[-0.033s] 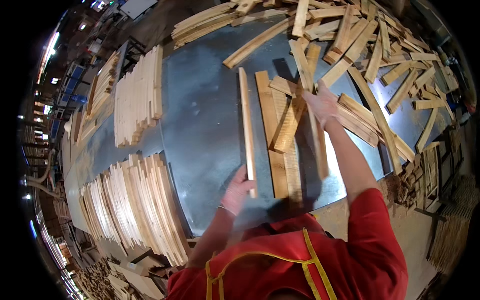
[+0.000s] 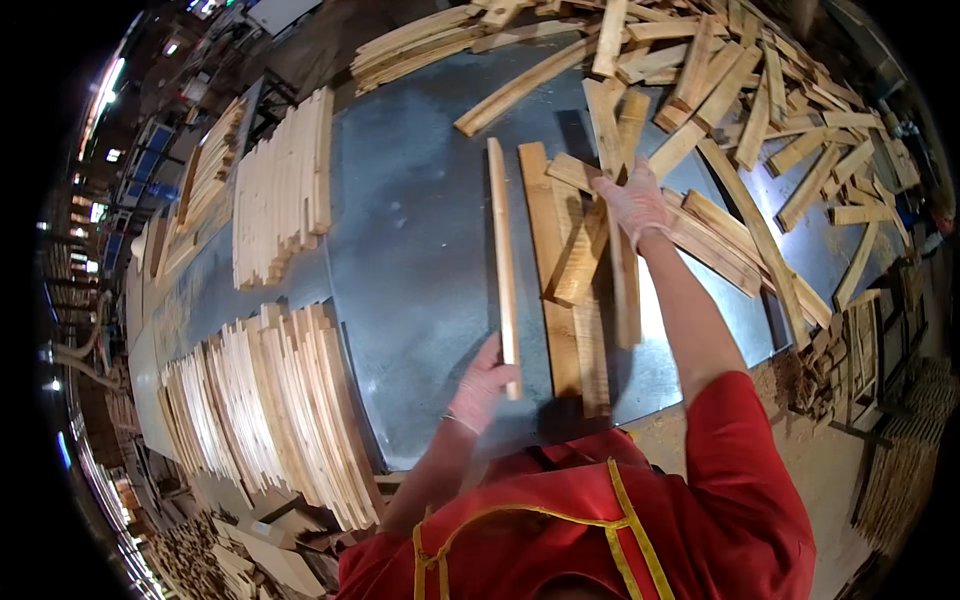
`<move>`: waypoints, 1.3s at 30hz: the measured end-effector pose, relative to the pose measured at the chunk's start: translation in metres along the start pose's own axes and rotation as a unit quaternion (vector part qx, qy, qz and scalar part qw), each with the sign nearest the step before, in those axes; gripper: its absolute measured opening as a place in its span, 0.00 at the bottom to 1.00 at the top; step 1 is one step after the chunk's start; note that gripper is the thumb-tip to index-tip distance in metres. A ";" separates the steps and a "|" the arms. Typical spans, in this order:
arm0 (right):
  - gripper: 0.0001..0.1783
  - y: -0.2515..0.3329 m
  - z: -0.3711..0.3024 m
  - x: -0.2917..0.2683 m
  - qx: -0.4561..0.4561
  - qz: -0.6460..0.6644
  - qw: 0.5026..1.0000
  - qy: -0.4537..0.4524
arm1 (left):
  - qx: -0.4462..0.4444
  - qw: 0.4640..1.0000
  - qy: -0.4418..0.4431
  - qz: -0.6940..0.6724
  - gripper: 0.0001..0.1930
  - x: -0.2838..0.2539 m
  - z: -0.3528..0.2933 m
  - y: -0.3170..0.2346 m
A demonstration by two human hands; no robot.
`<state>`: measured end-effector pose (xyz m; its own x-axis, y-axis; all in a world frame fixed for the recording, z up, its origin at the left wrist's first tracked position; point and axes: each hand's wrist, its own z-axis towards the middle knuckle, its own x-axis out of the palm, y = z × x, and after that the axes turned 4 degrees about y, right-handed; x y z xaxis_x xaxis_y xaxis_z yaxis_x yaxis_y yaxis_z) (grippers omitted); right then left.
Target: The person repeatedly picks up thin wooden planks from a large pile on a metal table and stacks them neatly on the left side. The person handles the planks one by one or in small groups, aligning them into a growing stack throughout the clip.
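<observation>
A narrow pale wooden strip (image 2: 502,260) stands on edge on the grey metal table, its near end between the thumb and fingers of my left hand (image 2: 482,385). Farther off and to the right, my right hand (image 2: 636,203), in a thin clear glove, is closed round a long wooden board (image 2: 626,290). Part of that board is covered by the hand. Just left of it, a short rough board (image 2: 582,262) lies aslant across two boards, one of them a darker plank (image 2: 550,270). Several more boards (image 2: 715,250) lie crossed beneath my right wrist.
Loose boards (image 2: 790,120) are heaped at the far right of the metal table (image 2: 400,230). Two rows of neatly aligned strips stand on the left, one far (image 2: 285,185) and one near (image 2: 270,400). Another stack of boards (image 2: 420,45) lies along the far edge.
My right hand has shifted slightly left, and the board in it has swung its near end left, closer to the crossed boards. My left hand keeps its grip on the strip.
</observation>
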<state>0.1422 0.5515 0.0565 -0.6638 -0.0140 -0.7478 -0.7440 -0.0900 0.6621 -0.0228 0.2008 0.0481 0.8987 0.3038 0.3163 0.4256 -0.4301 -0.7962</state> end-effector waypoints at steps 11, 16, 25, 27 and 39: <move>0.40 0.105 -0.212 0.052 0.079 0.352 0.874 0.325 | 0.043 0.973 -0.040 -0.224 0.38 -0.086 -0.182 0.062; 0.44 0.127 -0.402 0.167 0.145 0.458 0.723 0.497 | 0.010 0.984 -0.170 0.044 0.39 -0.126 -0.259 0.065; 0.39 0.226 -0.450 0.207 -0.135 0.042 0.698 0.702 | -0.146 0.624 -0.376 0.669 0.49 -0.198 -0.289 0.120; 0.34 0.218 -0.410 0.151 -0.182 0.070 0.741 0.643 | -0.130 0.582 -0.400 0.696 0.46 -0.200 -0.283 0.140; 0.44 -0.088 -0.182 -0.064 -0.080 -0.200 0.947 0.239 | 0.078 0.660 -0.219 0.714 0.39 -0.110 -0.182 0.093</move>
<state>0.2643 0.3786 0.0371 -0.1932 -0.3918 -0.8995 -0.8820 -0.3323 0.3342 -0.0630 -0.0278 0.0329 0.2403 -0.0850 -0.9670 -0.8695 -0.4617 -0.1755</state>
